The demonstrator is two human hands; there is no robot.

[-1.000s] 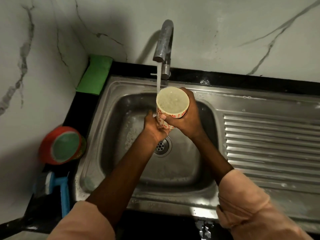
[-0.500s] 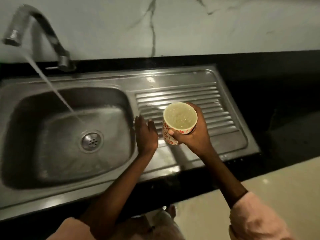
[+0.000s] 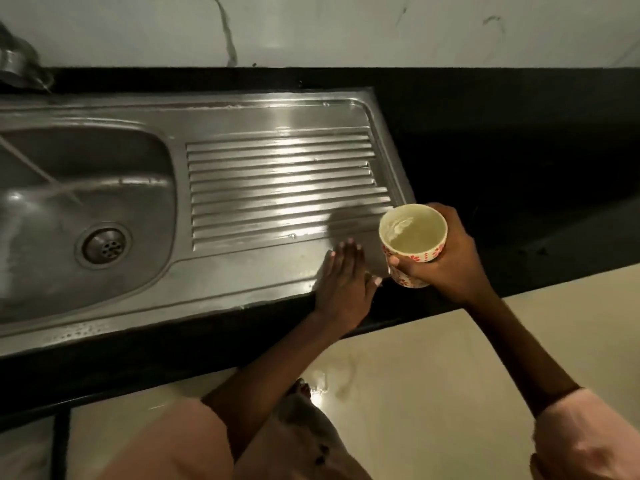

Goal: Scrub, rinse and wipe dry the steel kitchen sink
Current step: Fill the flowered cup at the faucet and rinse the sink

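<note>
Black counter (image 3: 502, 140) with steel sink (image 3: 242, 271) inset, drainboard (image 3: 284, 181) wet. Left hand (image 3: 346, 289) flat, fingers straight, on front rim; right hand (image 3: 446, 261) wrapped round full cup (image 3: 412, 244) over drainboard corner. Tap water (image 3: 38, 174) running into basin. Rinse under way; wipe-dry outstanding.

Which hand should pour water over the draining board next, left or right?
Right. The right hand already grips the cup of water at the draining board's near right corner. The left hand lies flat on the steel, holding nothing.
</note>
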